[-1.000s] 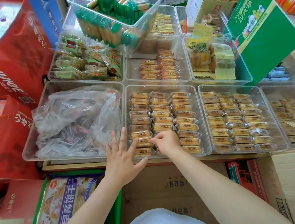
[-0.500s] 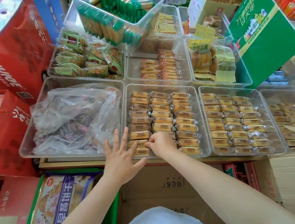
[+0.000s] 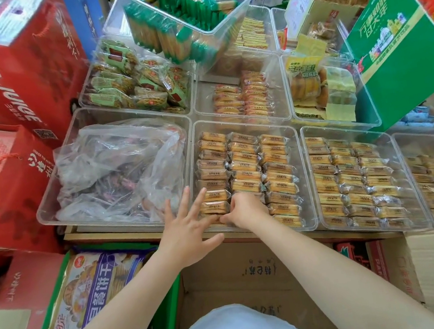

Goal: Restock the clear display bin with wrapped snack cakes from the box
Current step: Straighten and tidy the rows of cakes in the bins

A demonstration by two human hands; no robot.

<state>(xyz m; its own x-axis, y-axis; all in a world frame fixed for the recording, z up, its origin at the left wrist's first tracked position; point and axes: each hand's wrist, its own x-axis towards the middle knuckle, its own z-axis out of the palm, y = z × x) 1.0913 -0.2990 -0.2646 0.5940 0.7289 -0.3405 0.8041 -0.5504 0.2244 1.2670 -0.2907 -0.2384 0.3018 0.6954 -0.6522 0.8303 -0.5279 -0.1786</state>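
We are finding the right hand (image 3: 242, 211) curled at the near end of the bin (image 3: 292, 134), fingers seemingly pinching a cake (image 3: 214, 207) into the middle row; we are not seeing the grip fully. The left hand (image 3: 185, 232) is lying open, fingers spread, against the bin's near left corner. The box (image 3: 245, 271) is sitting below the shelf edge. We are judging the risk as crowding: forcing a cake in could buckle neighbouring rows or tear a wrapper.
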